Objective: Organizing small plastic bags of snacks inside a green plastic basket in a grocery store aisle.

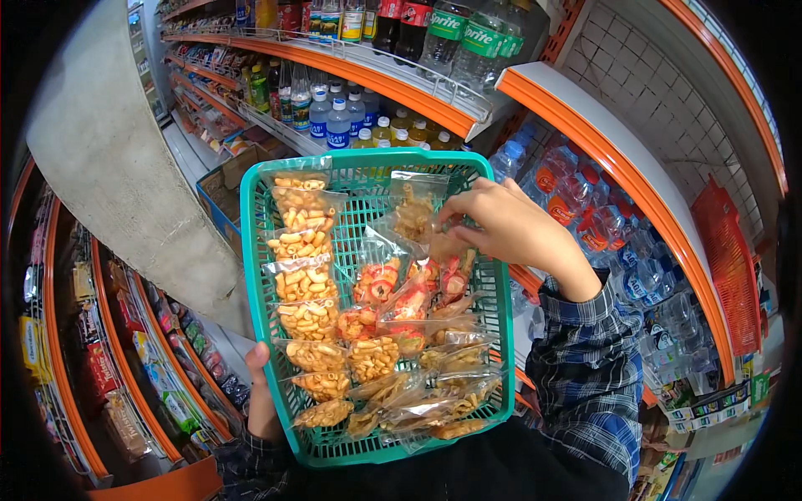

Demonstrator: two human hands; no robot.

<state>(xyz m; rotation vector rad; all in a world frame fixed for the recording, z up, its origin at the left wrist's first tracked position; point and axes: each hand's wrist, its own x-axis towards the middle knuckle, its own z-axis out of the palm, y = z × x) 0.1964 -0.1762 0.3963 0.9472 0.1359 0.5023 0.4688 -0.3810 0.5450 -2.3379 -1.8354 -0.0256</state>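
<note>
A green plastic basket (252,250) is held up before me. My left hand (260,382) grips its left side, the thumb over the rim and the other fingers hidden. My right hand (495,222) reaches in at the upper right, fingers bent at a clear bag of brown snacks; whether they pinch it cannot be told. Bags of macaroni-shaped snacks (306,282) run down the basket's left side. Bags of red and orange snacks (410,300) lie in the middle. A bag of brown crisps (415,213) is near the top, and more bags of brownish crisps (432,407) lie at the bottom right.
Ahead, a store shelf (376,75) with an orange edge bears drink bottles. Water bottles (583,213) are piled to the right, near a red plastic basket (727,269). At left stand a pale pillar (131,169) and racks of packaged snacks (100,363). A cardboard box (219,200) sits behind the green basket.
</note>
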